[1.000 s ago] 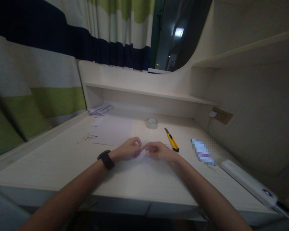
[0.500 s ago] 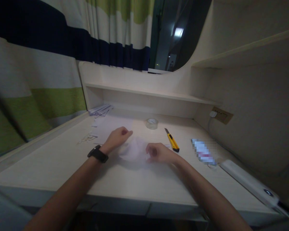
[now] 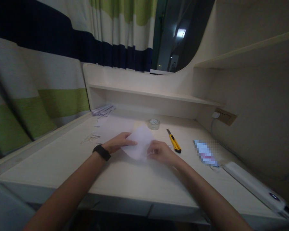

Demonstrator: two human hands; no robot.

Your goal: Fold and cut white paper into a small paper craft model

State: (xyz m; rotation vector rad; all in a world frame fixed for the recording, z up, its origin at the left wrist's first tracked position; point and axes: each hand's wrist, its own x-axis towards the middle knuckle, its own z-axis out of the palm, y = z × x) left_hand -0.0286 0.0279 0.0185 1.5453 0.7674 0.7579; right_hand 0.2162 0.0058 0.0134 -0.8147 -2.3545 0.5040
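A white sheet of paper (image 3: pixel 140 139) is held between my two hands, tilted up from the desk. My left hand (image 3: pixel 120 141), with a black watch band at the wrist, has its thumb on the paper's face and its fingers behind the left edge. At the right edge, the curled fingers of my right hand (image 3: pixel 159 151) pinch the same sheet. Behind the paper lies a roll of clear tape (image 3: pixel 153 124). A yellow box cutter (image 3: pixel 174 141) rests to the right of my right hand, its blade end pointing away.
More white paper (image 3: pixel 114 124) lies at the left back, near folded paper strips (image 3: pixel 103 110) and a small pale tangle (image 3: pixel 90 138). A blurred-out phone (image 3: pixel 205 153) and a long white device (image 3: pixel 252 184) lie at the right. A shelf (image 3: pixel 156 95) spans the back.
The paper has come up between my hands and now shows its face clearly. My left hand has lowered its thumb onto it. The view has shifted slightly left.
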